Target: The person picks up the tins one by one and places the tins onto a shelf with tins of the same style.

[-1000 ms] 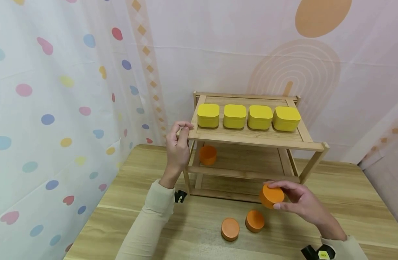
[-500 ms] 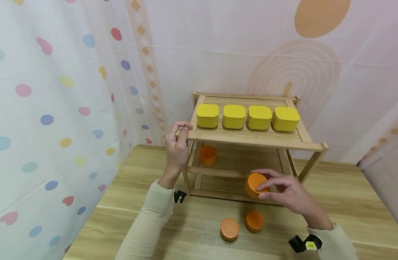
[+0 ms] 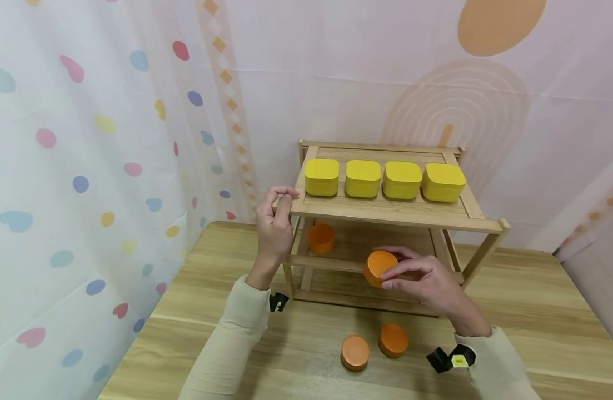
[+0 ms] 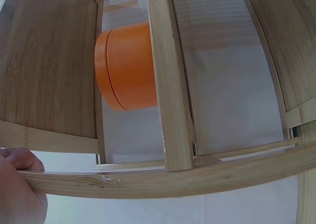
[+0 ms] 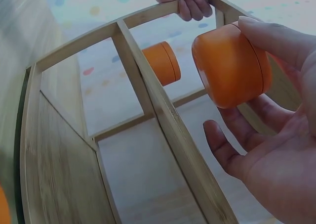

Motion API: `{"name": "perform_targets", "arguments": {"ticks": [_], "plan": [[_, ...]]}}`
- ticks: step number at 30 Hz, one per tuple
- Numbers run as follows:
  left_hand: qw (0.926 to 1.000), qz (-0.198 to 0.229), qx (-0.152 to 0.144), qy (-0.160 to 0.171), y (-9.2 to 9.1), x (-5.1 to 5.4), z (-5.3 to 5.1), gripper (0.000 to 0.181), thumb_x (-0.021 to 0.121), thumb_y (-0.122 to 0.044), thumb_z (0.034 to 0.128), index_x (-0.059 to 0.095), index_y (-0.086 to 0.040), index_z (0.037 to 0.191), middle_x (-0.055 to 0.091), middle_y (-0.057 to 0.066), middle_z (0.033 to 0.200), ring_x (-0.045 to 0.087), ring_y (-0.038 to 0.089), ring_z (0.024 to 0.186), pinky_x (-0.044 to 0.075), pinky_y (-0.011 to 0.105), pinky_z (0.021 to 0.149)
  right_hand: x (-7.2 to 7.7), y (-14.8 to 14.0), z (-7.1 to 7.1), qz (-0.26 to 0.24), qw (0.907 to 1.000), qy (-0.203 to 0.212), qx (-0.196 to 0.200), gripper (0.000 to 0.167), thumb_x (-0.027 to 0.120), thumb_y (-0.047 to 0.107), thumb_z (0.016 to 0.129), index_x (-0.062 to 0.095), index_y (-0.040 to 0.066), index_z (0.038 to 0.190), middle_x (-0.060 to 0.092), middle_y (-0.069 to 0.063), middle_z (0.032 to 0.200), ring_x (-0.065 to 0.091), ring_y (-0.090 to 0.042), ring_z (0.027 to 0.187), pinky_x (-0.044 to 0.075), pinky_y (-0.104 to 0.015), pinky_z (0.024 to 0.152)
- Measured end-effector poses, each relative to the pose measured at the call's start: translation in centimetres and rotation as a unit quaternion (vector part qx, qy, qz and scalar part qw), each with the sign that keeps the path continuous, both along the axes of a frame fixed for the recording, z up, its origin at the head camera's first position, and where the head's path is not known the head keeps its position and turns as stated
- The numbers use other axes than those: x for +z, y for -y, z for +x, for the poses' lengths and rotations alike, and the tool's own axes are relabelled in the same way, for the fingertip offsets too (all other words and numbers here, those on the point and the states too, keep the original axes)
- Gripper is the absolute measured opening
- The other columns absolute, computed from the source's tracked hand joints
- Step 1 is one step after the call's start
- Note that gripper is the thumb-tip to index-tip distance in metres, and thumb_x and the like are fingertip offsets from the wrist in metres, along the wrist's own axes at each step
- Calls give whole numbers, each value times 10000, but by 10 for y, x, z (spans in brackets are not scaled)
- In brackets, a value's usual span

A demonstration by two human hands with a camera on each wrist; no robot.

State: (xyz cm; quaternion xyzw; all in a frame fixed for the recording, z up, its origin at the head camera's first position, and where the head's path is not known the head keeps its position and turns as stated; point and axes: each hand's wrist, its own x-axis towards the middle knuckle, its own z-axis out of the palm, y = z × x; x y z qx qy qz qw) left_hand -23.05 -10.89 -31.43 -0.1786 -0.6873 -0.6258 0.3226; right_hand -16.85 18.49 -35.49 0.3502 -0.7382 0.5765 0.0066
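My right hand (image 3: 433, 283) pinches a round, lidded orange container (image 3: 379, 266) between thumb and fingers, in front of the middle tier of a wooden shelf rack (image 3: 393, 218). The right wrist view has the held container lying sideways across the picture, its lid seam near the thumb. At the rack's upper left corner, my left hand (image 3: 274, 225) grips the frame, fingers curled over the rail. A second orange container (image 3: 320, 239) stands at the left end of the middle tier. Two more, a paler one (image 3: 355, 352) and a darker one (image 3: 393, 339), stand on the table.
Several yellow rounded-square boxes (image 3: 363, 179) stand in a row on the top tier. A front rail (image 3: 331, 264) runs along the middle tier. Behind the wooden table (image 3: 186, 311) hang patterned curtains (image 3: 336, 72).
My right hand has carried the orange container left and up, from over the table's right part to the middle tier's front. My left hand has stayed on the rack's corner.
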Motion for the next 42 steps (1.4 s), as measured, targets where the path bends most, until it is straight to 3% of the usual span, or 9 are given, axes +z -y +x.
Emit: {"name": "perform_targets", "arguments": {"ticks": [13,20,24,32,42], "plan": [[10000,19,24,-42,0,-1,-2,255,411,-143,1021,628,-11,997,325,-23,470,247,103,354,210,252,320,5,19,-16,-14,9988,484,44,110,704,17,886,763,22,979,540,-161,1366,520,-195,1228,476,-280,970],[10000,20,5,14,0,-2,-2,255,410,-150,1022,628,-19,1003,333,-19,474,255,107,356,216,250,323,8,27,-22,469,9906,993,-812,129,758,211,874,783,139,978,597,-32,1334,498,-217,1252,461,-315,945],[10000,39,24,36,1,-2,-2,257,411,-159,1023,630,-26,1004,328,-16,469,250,110,348,209,254,318,9,33,-27,644,9836,1320,-1043,184,769,327,857,783,203,991,623,28,1306,506,-197,1237,472,-320,903],[10000,31,2,72,1,-1,0,260,407,-159,1025,629,-25,1006,329,-14,463,253,114,342,213,257,314,6,45,-38,573,9915,862,-790,135,758,224,873,783,156,986,544,-6,1403,481,-211,1291,401,-430,1038],[10000,70,-4,48,1,1,0,261,410,-155,1021,628,-15,998,329,-20,461,255,110,340,215,256,315,3,53,-47,584,9921,885,-664,138,754,169,872,779,101,990,495,-69,1446,418,-265,1351,361,-463,1063]]}}
